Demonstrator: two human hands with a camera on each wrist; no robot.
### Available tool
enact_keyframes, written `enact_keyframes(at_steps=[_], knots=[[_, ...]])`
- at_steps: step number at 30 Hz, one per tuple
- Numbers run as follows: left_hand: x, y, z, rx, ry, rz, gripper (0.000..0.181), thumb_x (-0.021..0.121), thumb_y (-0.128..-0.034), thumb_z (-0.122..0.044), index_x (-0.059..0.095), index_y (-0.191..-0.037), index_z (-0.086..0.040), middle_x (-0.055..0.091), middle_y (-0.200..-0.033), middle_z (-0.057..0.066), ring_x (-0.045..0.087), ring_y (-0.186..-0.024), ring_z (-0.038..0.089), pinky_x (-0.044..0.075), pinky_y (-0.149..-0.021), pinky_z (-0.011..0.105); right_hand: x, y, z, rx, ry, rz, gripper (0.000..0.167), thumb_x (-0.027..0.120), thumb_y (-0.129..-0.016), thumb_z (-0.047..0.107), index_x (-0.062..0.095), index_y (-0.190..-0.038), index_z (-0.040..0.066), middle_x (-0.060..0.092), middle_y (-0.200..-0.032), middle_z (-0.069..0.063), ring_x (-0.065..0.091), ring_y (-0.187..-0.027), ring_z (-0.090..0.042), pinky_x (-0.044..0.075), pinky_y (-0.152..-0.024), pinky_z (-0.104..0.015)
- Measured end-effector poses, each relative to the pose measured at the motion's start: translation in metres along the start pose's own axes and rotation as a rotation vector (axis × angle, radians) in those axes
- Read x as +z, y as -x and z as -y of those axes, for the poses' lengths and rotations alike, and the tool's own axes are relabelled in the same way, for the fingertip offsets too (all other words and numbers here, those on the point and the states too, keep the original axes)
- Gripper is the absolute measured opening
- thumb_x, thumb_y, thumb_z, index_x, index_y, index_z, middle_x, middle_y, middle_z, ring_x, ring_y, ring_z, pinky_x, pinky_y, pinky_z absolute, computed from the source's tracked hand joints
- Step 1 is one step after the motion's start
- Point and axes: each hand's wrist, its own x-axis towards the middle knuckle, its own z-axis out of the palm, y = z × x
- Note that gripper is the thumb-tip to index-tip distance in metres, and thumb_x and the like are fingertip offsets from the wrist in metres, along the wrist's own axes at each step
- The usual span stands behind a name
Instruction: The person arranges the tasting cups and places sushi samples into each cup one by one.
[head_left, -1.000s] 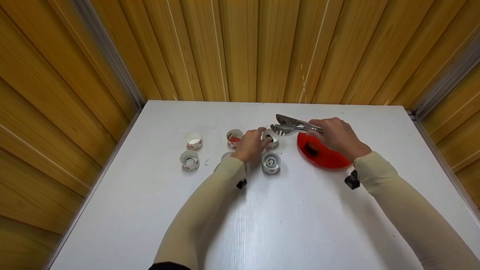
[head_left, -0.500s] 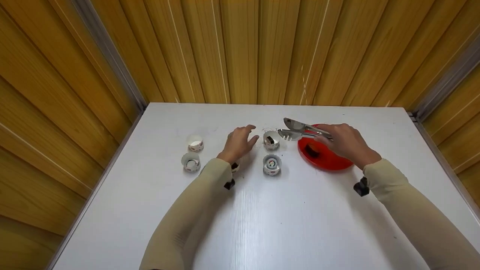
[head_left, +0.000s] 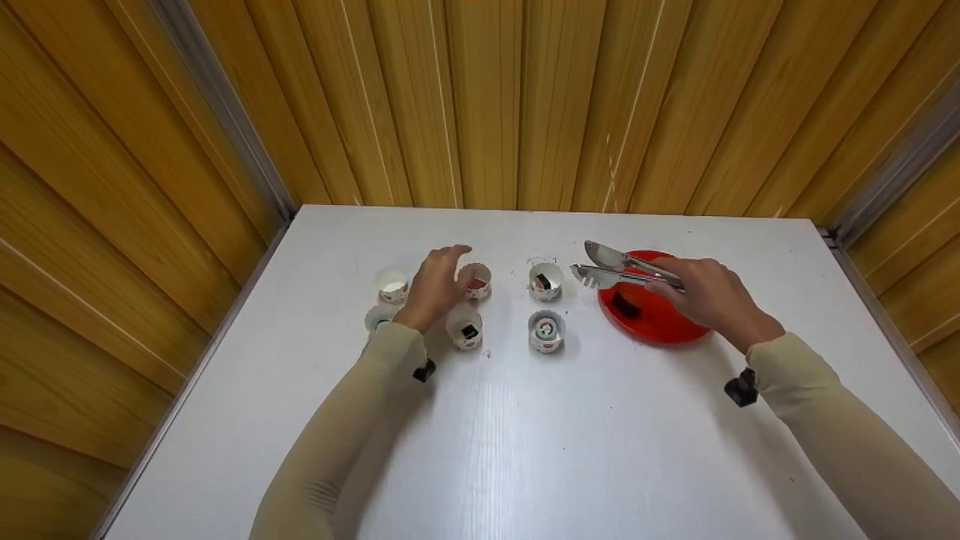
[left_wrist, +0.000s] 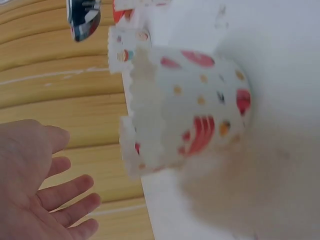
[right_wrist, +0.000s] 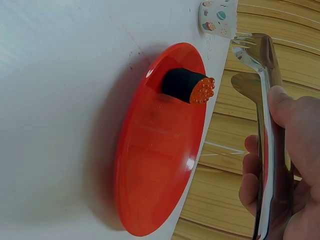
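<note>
My right hand [head_left: 716, 300] grips a pair of metal tongs [head_left: 622, 270], whose arms stand apart with nothing between them, above a red plate [head_left: 667, 326]. On that plate lies one sushi piece [right_wrist: 182, 86], wrapped in black seaweed with orange roe at its end. My left hand [head_left: 435, 289] holds nothing; its fingers are loosely spread over the left and middle paper cups. A black sushi piece sits in the middle front cup [head_left: 463, 343], and another in the right back cup [head_left: 546, 294]. Something red shows inside the middle back cup [head_left: 480, 292], partly behind my left thumb.
The right front cup [head_left: 546, 346] contains a light-rimmed roll with a coloured centre. At left stand a back cup [head_left: 394, 295] and a front cup [head_left: 377, 321], the latter partly hidden by my hand. Dark crumbs dot the white table [head_left: 517, 420]; a wood-patterned wall [head_left: 487, 112] rises behind.
My left hand has moved left, away from the right back cup, uncovering the middle cups. The right hand and tongs have shifted slightly right and toward me, over the plate.
</note>
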Motion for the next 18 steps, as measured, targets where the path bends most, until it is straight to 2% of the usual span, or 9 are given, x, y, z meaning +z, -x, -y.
enact_keyframes(at_steps=[5, 11, 18], knots=[[-0.012, 0.006, 0.022, -0.054, -0.026, -0.044, 0.041, 0.067, -0.1016, -0.023, 0.062, -0.137, -0.003, 0.061, -0.140, 0.017, 0.054, -0.134, 0.033, 0.042, -0.112, 0.043, -0.001, 0.005, -0.004, 0.031, 0.009, 0.004, 0.048, 0.075, -0.096, 0.029, 0.064, -0.138, 0.011, 0.072, -0.107, -0.014, 0.058, -0.088, -0.031, 0.055, -0.071, -0.044], [-0.022, 0.016, 0.044, -0.110, -0.095, -0.058, 0.045, 0.066, -0.1022, -0.028, 0.059, -0.140, -0.004, 0.054, -0.147, 0.018, 0.045, -0.141, 0.034, 0.034, -0.117, 0.047, -0.001, 0.010, -0.010, 0.042, 0.019, 0.011, 0.047, 0.075, -0.096, 0.027, 0.064, -0.137, 0.008, 0.072, -0.103, -0.014, 0.056, -0.083, -0.029, 0.052, -0.066, -0.039], [-0.035, 0.026, 0.065, -0.193, -0.033, -0.038, 0.053, 0.065, -0.1025, -0.032, 0.052, -0.148, -0.007, 0.042, -0.156, 0.020, 0.035, -0.147, 0.035, 0.028, -0.120, 0.049, -0.002, 0.018, -0.017, 0.056, 0.016, 0.030, 0.046, 0.074, -0.097, 0.026, 0.063, -0.138, 0.007, 0.066, -0.090, -0.009, 0.054, -0.080, -0.027, 0.049, -0.063, -0.035]])
